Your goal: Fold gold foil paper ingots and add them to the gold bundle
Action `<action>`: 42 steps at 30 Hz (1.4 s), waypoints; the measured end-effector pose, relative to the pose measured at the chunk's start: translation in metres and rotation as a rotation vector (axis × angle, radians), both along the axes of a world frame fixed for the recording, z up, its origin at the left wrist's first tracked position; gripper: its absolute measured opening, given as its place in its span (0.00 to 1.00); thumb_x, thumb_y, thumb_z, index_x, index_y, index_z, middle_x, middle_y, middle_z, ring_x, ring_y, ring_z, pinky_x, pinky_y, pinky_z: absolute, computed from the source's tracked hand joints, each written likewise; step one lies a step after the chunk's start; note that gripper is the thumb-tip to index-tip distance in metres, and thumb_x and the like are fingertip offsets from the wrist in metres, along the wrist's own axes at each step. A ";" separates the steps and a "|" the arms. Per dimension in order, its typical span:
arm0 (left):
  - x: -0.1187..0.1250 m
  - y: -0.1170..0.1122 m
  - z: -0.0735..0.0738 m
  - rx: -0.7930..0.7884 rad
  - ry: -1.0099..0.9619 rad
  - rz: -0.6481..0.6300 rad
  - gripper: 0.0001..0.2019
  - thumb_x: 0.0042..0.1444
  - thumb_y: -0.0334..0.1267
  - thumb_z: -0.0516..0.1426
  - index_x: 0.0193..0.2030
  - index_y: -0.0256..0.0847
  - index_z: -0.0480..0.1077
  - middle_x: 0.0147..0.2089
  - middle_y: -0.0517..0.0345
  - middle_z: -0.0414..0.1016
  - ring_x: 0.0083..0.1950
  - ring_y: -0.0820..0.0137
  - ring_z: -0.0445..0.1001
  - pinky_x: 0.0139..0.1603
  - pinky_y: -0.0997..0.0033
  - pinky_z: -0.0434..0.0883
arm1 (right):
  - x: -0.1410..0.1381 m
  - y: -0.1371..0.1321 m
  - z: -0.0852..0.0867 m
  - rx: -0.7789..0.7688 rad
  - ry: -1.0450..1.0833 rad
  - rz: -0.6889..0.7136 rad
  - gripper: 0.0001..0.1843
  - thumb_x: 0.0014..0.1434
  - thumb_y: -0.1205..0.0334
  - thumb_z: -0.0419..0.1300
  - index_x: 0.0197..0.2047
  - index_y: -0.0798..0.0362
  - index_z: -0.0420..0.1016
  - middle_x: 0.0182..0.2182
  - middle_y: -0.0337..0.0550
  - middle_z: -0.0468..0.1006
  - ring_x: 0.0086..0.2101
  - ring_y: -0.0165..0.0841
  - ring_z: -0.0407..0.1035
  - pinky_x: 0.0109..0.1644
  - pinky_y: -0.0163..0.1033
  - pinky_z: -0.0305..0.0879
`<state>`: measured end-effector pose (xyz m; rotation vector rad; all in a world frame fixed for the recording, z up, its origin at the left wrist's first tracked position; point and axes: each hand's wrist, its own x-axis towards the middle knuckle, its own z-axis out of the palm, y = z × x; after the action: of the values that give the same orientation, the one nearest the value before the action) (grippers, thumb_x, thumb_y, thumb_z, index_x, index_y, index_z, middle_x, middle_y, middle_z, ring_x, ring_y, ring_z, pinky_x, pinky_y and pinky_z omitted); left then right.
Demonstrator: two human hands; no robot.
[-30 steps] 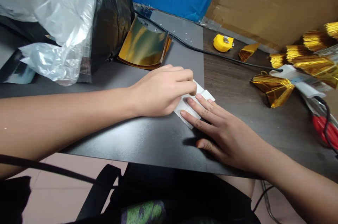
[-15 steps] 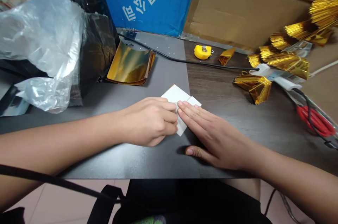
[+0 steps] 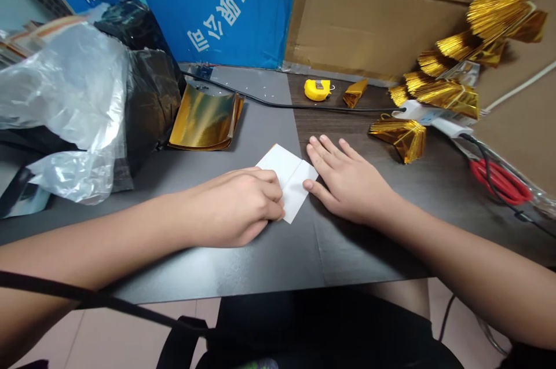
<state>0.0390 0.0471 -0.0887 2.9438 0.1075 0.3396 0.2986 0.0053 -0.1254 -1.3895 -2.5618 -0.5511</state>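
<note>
A folded white paper (image 3: 290, 179), with a sliver of gold at its far corner, lies on the dark mat (image 3: 243, 253) in front of me. My left hand (image 3: 234, 207) is curled into a loose fist with its fingertips pressing the paper's left edge. My right hand (image 3: 347, 179) lies flat on the table just right of the paper, fingers spread, its thumb tip touching the paper's right edge.
A stack of gold foil sheets (image 3: 204, 119) curls up at the back left beside black and clear plastic bags (image 3: 73, 97). Folded gold fans (image 3: 402, 137) pile up at the right by a white power strip (image 3: 428, 114), red scissors (image 3: 501, 181), a yellow tape measure (image 3: 317, 90) and a black cable (image 3: 304, 106).
My right hand slid off the paper to the table on its right. The left hand drew back along the paper toward me. The view tilted up.
</note>
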 end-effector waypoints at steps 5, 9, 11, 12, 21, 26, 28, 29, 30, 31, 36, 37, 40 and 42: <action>0.001 0.002 -0.001 0.017 -0.006 -0.011 0.13 0.63 0.27 0.53 0.40 0.40 0.81 0.38 0.58 0.79 0.44 0.67 0.73 0.47 0.65 0.68 | -0.005 -0.003 0.012 0.065 0.108 0.081 0.38 0.76 0.50 0.41 0.70 0.80 0.61 0.69 0.74 0.58 0.70 0.61 0.54 0.70 0.67 0.58; 0.000 0.006 -0.006 0.041 -0.056 -0.040 0.14 0.64 0.28 0.52 0.39 0.41 0.81 0.38 0.56 0.79 0.45 0.68 0.73 0.49 0.65 0.68 | -0.014 -0.016 0.011 -0.189 0.061 0.377 0.34 0.76 0.54 0.45 0.72 0.75 0.59 0.71 0.70 0.54 0.72 0.53 0.51 0.72 0.58 0.60; -0.001 0.008 -0.009 0.046 -0.089 -0.056 0.15 0.65 0.28 0.51 0.39 0.40 0.80 0.39 0.55 0.79 0.45 0.68 0.74 0.51 0.66 0.69 | -0.014 -0.018 0.008 -0.271 0.055 0.396 0.35 0.76 0.54 0.45 0.73 0.76 0.56 0.72 0.71 0.51 0.73 0.53 0.47 0.73 0.60 0.57; -0.001 0.009 -0.011 0.056 -0.110 -0.064 0.15 0.65 0.28 0.51 0.40 0.40 0.80 0.39 0.55 0.80 0.45 0.69 0.74 0.51 0.67 0.69 | -0.013 -0.017 0.007 -0.299 0.062 0.397 0.36 0.76 0.54 0.45 0.74 0.76 0.55 0.73 0.71 0.50 0.73 0.53 0.45 0.74 0.62 0.54; -0.002 0.019 -0.021 0.093 -0.204 0.244 0.16 0.62 0.27 0.51 0.50 0.38 0.76 0.49 0.53 0.78 0.50 0.66 0.73 0.52 0.63 0.70 | 0.015 0.010 0.015 -0.482 0.301 0.520 0.23 0.76 0.60 0.51 0.69 0.56 0.70 0.73 0.49 0.55 0.74 0.40 0.41 0.77 0.58 0.48; -0.001 0.015 -0.018 0.166 -0.092 0.168 0.14 0.69 0.42 0.52 0.51 0.39 0.76 0.50 0.51 0.76 0.49 0.63 0.71 0.50 0.61 0.67 | 0.023 0.017 0.012 -0.410 0.429 0.505 0.15 0.71 0.59 0.60 0.56 0.51 0.81 0.69 0.49 0.66 0.72 0.42 0.54 0.74 0.57 0.58; -0.001 0.012 -0.015 0.158 -0.078 0.093 0.16 0.70 0.47 0.53 0.54 0.40 0.74 0.52 0.49 0.76 0.52 0.61 0.71 0.52 0.60 0.67 | 0.024 0.018 0.013 -0.398 0.457 0.502 0.15 0.70 0.59 0.61 0.56 0.50 0.81 0.66 0.50 0.70 0.70 0.41 0.59 0.72 0.55 0.62; -0.001 0.010 -0.014 0.118 -0.063 0.032 0.17 0.70 0.47 0.54 0.56 0.39 0.73 0.54 0.48 0.75 0.56 0.60 0.70 0.55 0.59 0.67 | 0.025 0.019 0.014 -0.397 0.463 0.510 0.14 0.71 0.59 0.60 0.55 0.51 0.82 0.65 0.50 0.72 0.68 0.40 0.62 0.71 0.54 0.64; 0.000 0.008 -0.013 0.073 -0.049 -0.043 0.18 0.70 0.47 0.54 0.57 0.39 0.72 0.55 0.47 0.74 0.59 0.59 0.69 0.58 0.59 0.67 | 0.025 0.018 0.015 -0.405 0.467 0.529 0.14 0.71 0.60 0.59 0.54 0.52 0.82 0.63 0.51 0.74 0.67 0.39 0.65 0.70 0.52 0.66; 0.000 0.005 -0.012 0.033 -0.029 -0.113 0.19 0.69 0.48 0.55 0.59 0.38 0.72 0.55 0.46 0.74 0.59 0.60 0.70 0.59 0.59 0.67 | 0.025 0.018 0.017 -0.427 0.464 0.555 0.13 0.71 0.61 0.59 0.53 0.53 0.83 0.62 0.51 0.75 0.65 0.38 0.66 0.70 0.50 0.66; 0.004 -0.018 -0.013 0.024 -0.046 -0.240 0.28 0.66 0.60 0.55 0.56 0.35 0.74 0.46 0.47 0.77 0.48 0.59 0.72 0.51 0.57 0.70 | 0.017 0.006 0.027 -0.704 0.460 0.622 0.15 0.73 0.59 0.56 0.52 0.50 0.83 0.59 0.44 0.78 0.68 0.36 0.63 0.73 0.50 0.62; 0.005 -0.024 -0.013 0.023 -0.048 -0.255 0.26 0.67 0.58 0.55 0.55 0.35 0.75 0.47 0.47 0.78 0.48 0.59 0.73 0.50 0.58 0.71 | 0.014 0.003 0.029 -0.764 0.456 0.624 0.15 0.74 0.59 0.55 0.53 0.49 0.83 0.59 0.43 0.78 0.69 0.36 0.61 0.73 0.50 0.61; 0.006 -0.041 -0.013 0.092 -0.048 -0.276 0.13 0.69 0.38 0.54 0.52 0.36 0.77 0.43 0.52 0.79 0.43 0.64 0.75 0.48 0.61 0.73 | 0.006 -0.006 0.032 -0.848 0.458 0.637 0.16 0.74 0.60 0.55 0.54 0.50 0.83 0.60 0.42 0.77 0.70 0.34 0.59 0.74 0.49 0.60; 0.006 -0.048 -0.013 0.100 -0.064 -0.273 0.11 0.68 0.31 0.54 0.47 0.38 0.78 0.41 0.55 0.80 0.41 0.66 0.76 0.47 0.61 0.74 | 0.004 -0.009 0.032 -0.842 0.456 0.651 0.16 0.75 0.58 0.54 0.55 0.51 0.82 0.60 0.42 0.77 0.69 0.33 0.59 0.74 0.47 0.60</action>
<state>0.0446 -0.0008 -0.1017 2.9878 -0.3254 0.4077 0.3021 -0.0038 -0.0934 -0.5833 -2.6689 0.9150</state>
